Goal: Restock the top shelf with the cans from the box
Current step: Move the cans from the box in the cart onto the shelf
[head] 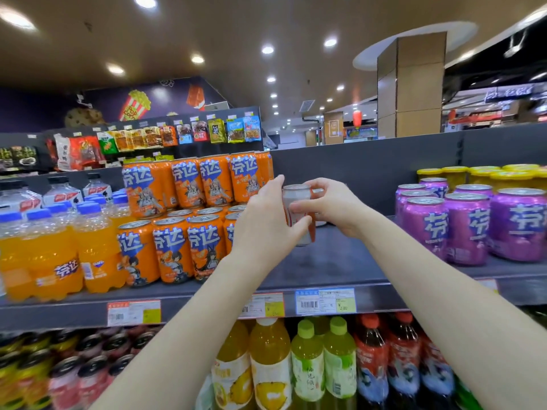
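A silver and orange can [297, 199] stands upright on the dark top shelf [334, 255], in the gap between the orange cans and the purple cans. My left hand [266, 226] wraps its left side and front. My right hand [331, 205] holds its right side, with the thumb across the can's front. A second can behind it is mostly hidden by my right hand. The box is not in view.
Stacked orange cans [189, 226] fill the shelf left of the gap, with orange soda bottles [53, 250] further left. Purple cans [470, 226] and yellow cans [485, 176] stand to the right. Juice and tea bottles [307, 365] line the shelf below.
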Demonstrator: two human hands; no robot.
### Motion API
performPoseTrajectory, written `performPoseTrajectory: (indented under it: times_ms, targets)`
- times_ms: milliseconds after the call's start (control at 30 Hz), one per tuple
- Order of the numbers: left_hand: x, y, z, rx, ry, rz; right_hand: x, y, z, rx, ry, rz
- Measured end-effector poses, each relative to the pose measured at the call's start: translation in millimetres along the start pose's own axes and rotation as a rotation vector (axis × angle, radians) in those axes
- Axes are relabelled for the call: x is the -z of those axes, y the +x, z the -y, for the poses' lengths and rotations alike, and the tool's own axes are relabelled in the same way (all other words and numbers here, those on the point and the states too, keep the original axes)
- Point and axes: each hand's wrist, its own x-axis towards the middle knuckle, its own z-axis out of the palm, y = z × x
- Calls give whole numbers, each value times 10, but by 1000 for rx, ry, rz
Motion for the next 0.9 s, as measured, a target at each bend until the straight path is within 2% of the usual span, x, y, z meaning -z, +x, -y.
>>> performPoseTrajectory:
  times_ms: [133,433,633,900]
  targets:
    - [145,-55,63,-41,183,-43,-175,181,-154,-15,-63,-60]
    - [320,-110,405,-138,291,-59,-220,489,-362,-122,-171,-73]
    - [390,-127,513,-122,257,-75,-194,679,-362,-162,-324,-116]
    - [410,-186,631,-150,197,-91,-321,872,-442,-168,-393,-179]
